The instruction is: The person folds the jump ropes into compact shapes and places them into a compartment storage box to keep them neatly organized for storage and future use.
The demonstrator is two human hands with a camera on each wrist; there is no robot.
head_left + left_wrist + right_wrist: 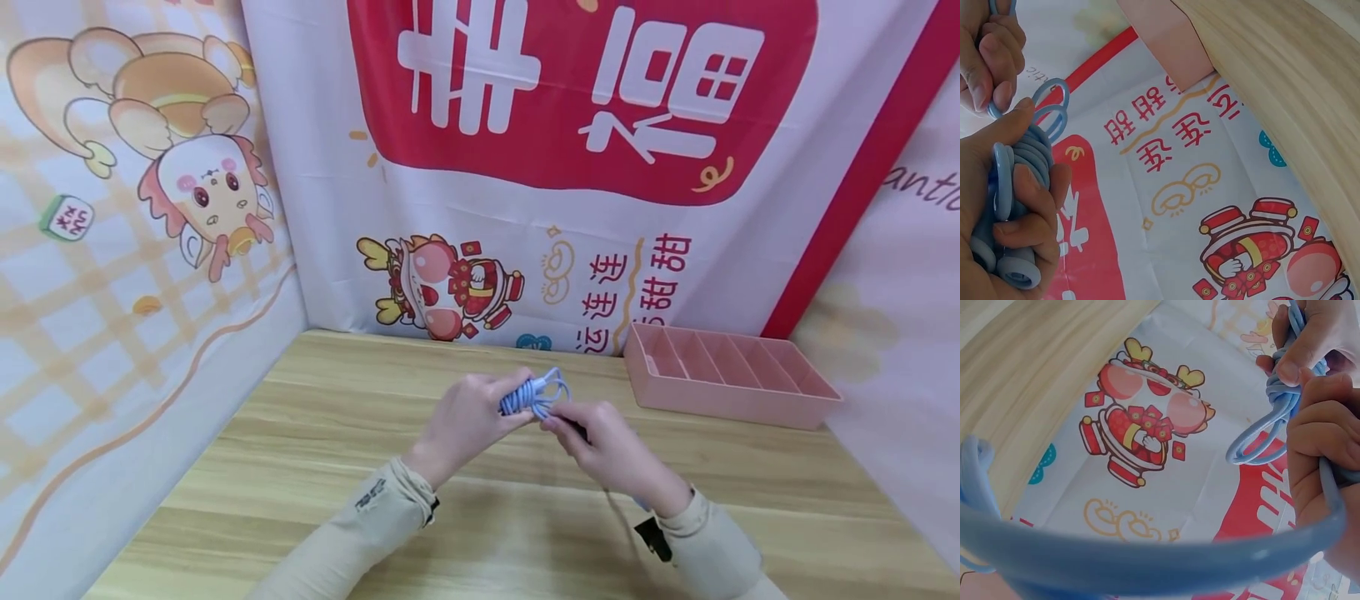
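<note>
A light blue cord is wound into a tight bundle over the middle of the table. My left hand grips this bundle, with fingers curled around its coils. Small loops stick out past the thumb, and a rounded cord end shows below the fingers in the left wrist view. Close on the right, my right hand pinches a stretch of the same cord beside the loops; a dark shape shows at its fingers. From the right hand a slack length of cord sweeps across the right wrist view, very near the camera.
A pink divided box stands at the table's back right, against the printed cloth wall. Another printed cloth borders the left side. The wood-grain table lies beneath both hands.
</note>
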